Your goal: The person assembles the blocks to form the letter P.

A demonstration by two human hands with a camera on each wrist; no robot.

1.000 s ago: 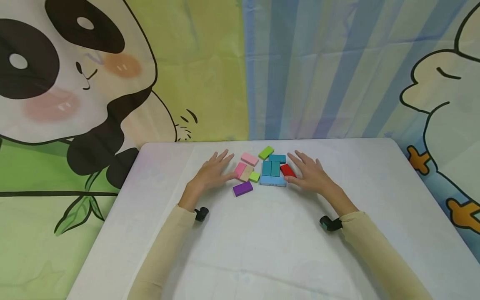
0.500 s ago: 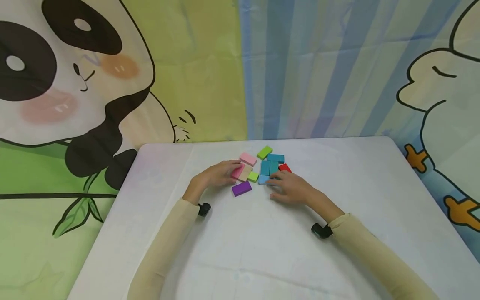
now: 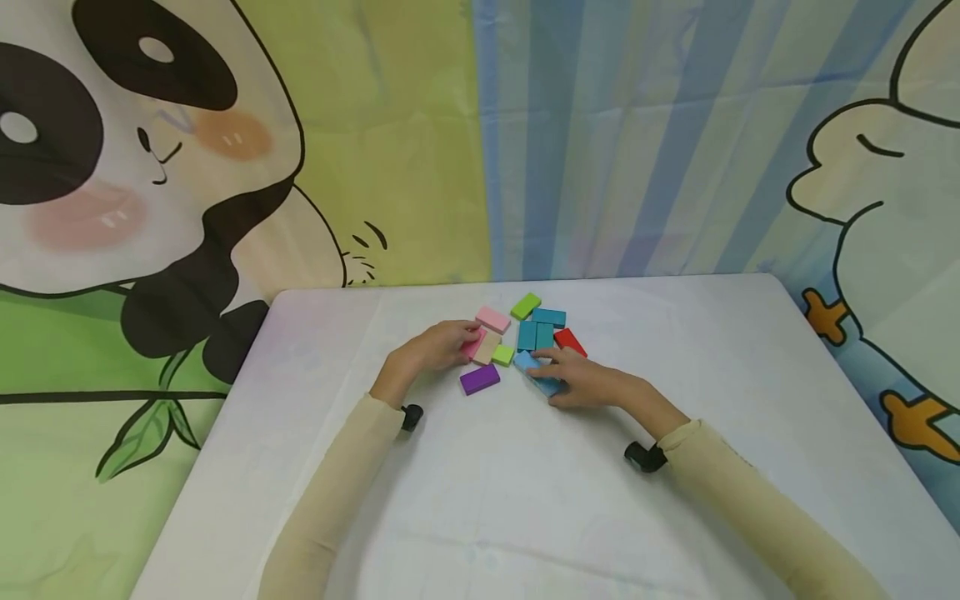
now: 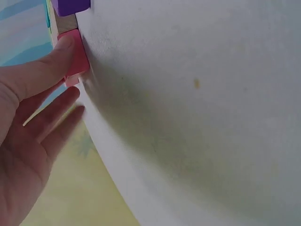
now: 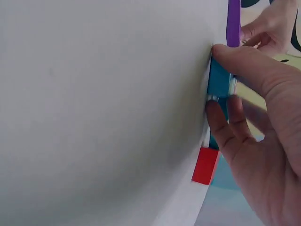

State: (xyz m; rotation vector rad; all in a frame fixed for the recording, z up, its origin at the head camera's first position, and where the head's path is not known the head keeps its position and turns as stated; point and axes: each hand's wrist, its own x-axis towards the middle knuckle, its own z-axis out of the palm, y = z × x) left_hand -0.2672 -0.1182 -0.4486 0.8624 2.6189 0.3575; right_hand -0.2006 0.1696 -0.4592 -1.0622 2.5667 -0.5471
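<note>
Right grip [image 3: 581, 380] pinches pale blue block [image 3: 542, 382], long axis diagonal, near end rightward.

Light-blue block [image 3: 532, 367] slanted, near teal blocks [image 3: 527, 335]; pink block [image 4: 81, 59] lying beside beige block [image 3: 487, 348]

Light blue block [image 3: 537, 374] turned askew
Earlier flush with the teal blocks [image 3: 527, 336], it now slants, gripped by the right hand [image 3: 585, 380]; the left hand [image 3: 437, 346], earlier spread, pinches the pink block [image 4: 80, 59].
</note>
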